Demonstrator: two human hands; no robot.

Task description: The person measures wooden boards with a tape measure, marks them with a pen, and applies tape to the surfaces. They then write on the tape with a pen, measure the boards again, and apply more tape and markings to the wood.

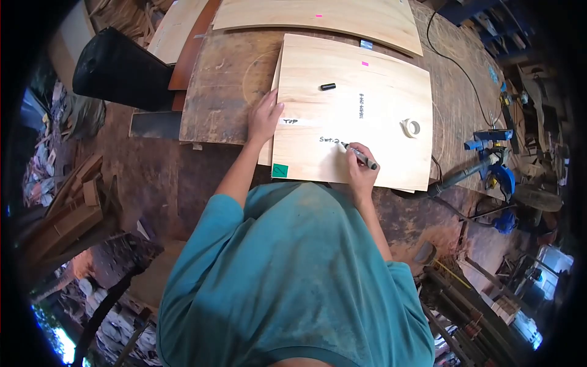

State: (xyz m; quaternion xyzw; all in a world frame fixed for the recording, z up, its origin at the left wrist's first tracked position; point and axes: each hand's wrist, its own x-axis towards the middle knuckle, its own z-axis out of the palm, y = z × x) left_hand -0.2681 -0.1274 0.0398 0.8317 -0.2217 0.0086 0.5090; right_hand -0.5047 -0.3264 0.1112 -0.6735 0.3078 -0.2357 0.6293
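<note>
The right hand (pixel 361 170) sits at about 6 o'clock on the pale plywood panel (pixel 373 104), its fingers clenched around a black marker (pixel 362 156). The marker's tip touches the wood just after the handwritten "Set-2", and its barrel slants off toward 4 o'clock. The left hand (pixel 264 117) lies at the panel's 9 o'clock edge with its fingers released and stretched flat, grasping nothing. The palm is over the bench (pixel 226 79) and the fingertips rest on the wood beside a strip marked "Top". The panel lies flat on the worn brown bench, square in front of the person. On it, the marker cap (pixel 328 86) lies alone toward 12 o'clock, well apart from the marker. A roll of tape (pixel 411 128) rests near the 3 o'clock edge, a green sticker (pixel 280 170) marks the 7 o'clock corner and a small pink sticker (pixel 365 63) sits near the top edge. A second panel (pixel 318 18) lies beyond at 12 o'clock. Past the first panel's 3 o'clock side a blue tool (pixel 496 160) rests on the bench, and a black cable (pixel 455 61) runs along the bench from 1 o'clock toward it.
</note>
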